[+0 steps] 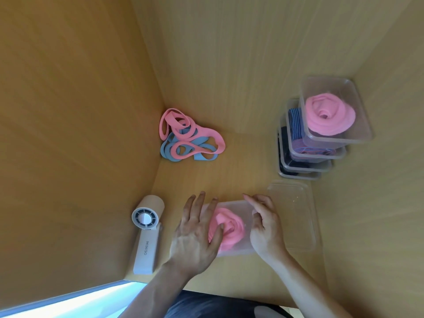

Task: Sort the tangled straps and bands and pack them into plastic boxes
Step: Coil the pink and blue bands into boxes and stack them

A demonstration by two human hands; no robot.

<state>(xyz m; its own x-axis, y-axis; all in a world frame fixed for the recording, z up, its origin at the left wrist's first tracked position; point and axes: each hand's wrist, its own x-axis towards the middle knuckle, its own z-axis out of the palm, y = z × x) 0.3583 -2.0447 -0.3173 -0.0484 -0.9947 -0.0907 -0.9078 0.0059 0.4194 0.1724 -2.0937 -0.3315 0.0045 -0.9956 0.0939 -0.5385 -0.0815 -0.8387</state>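
The left hand presses flat, spread fingers on the plastic box of coiled pink band; the right hand touches its edge with bent fingers, grip unclear.

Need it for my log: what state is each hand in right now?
Left hand: open, fingers spread flat on the plastic box holding the rolled pink band.
Right hand: fingers bent at the box's edge; grip cannot be told.

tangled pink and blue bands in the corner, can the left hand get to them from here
Probably yes. The left hand lies flat on the near box, and nothing stands between it and the tangled bands; the fan sits off to its left, the stacked boxes far right.
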